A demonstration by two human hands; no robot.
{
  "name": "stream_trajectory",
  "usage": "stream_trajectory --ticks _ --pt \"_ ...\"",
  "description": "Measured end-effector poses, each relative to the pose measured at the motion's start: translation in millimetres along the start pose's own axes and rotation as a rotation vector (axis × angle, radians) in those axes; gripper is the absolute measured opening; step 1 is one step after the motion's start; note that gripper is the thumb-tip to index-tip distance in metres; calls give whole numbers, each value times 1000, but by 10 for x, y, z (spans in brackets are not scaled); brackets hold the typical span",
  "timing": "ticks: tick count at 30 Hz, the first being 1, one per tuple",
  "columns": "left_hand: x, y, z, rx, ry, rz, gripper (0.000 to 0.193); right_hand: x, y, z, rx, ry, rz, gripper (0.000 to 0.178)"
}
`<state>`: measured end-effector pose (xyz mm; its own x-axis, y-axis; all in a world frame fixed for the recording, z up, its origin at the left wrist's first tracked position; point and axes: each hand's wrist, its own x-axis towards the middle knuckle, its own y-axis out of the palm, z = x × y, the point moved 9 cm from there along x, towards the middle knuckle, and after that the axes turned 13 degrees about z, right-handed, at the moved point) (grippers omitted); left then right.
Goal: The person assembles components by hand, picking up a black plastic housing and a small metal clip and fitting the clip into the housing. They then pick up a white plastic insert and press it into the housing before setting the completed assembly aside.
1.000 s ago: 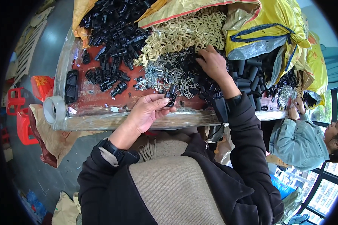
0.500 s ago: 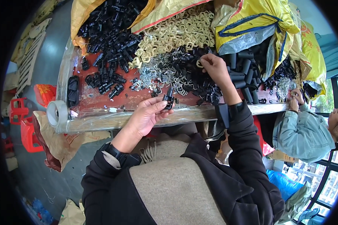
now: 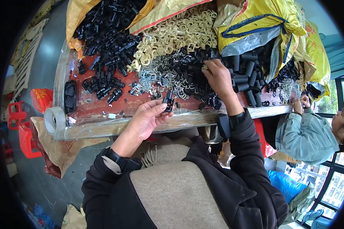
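My left hand pinches a small black plastic clip just above the near edge of the red worktable. My right hand reaches further in, fingers curled into a heap of small black parts next to a pile of silver metal springs. What the right fingers hold is hidden by the heap. Behind lie beige plastic rings and a larger pile of black clips.
Black tubes lie to the right under yellow sacks. A tape roll sits at the table's left corner. Red stools stand on the floor at left. Another person in a denim jacket works at the right end.
My left hand has lifted the black clip slightly up and right. My right hand stays in the heap of black parts, shifted slightly.
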<state>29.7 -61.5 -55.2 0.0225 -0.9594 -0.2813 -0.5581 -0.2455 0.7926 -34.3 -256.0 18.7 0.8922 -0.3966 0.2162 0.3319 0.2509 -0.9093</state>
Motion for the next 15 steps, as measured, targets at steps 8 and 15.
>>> stream_trajectory --ticks 8,15 --pt "-17 87 13 50 13 -14 20 -135 84 -190 924 199 68 22" --pt "-41 231 -41 66 10 29 19 -342 31 481 1169 -6 181 25"
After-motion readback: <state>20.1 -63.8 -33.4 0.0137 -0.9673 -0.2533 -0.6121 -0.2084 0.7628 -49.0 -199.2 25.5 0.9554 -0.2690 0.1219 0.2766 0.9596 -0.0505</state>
